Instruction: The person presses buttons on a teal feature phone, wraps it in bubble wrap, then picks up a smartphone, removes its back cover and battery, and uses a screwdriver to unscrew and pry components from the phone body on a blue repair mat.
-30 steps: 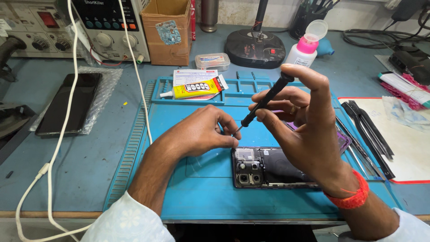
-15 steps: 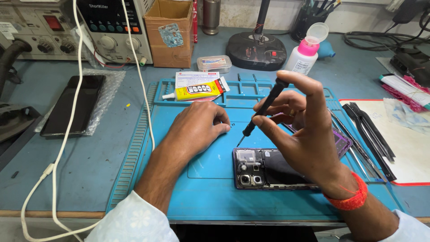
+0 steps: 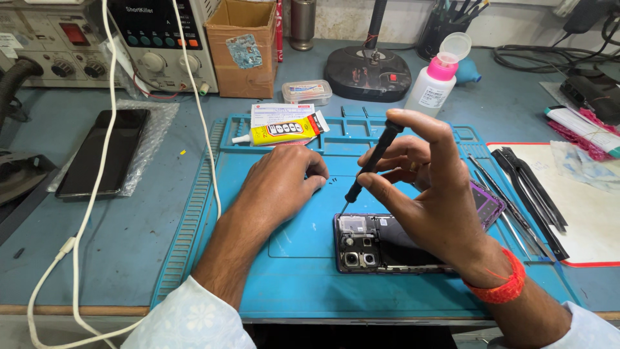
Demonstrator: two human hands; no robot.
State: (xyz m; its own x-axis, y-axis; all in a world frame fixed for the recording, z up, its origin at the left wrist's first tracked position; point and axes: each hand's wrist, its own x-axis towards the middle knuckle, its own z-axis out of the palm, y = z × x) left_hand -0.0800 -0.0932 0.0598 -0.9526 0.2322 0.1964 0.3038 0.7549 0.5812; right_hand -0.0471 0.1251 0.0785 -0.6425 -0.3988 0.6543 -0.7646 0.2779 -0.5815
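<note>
An opened phone (image 3: 371,245) lies back-up on the blue work mat (image 3: 258,278), its camera modules and inner boards exposed. My right hand (image 3: 433,200) holds a black screwdriver (image 3: 373,161) tilted, tip down near the phone's top left corner. My left hand (image 3: 281,184) rests on the mat left of the phone, fingers curled, fingertips beside a few tiny screws (image 3: 332,181). Whether it pinches anything is hidden.
A yellow glue tube (image 3: 281,131) and a small clear box (image 3: 307,92) sit at the mat's far edge. A pink-capped white bottle (image 3: 436,81), a cardboard box (image 3: 242,45), bench instruments (image 3: 155,39), a bagged phone (image 3: 103,152), a white cable (image 3: 84,213) and tweezers and pry tools (image 3: 526,194) surround it.
My left hand has slid away from the phone toward the far left, onto the mat by the screws. The right hand with the screwdriver has stayed almost in place.
</note>
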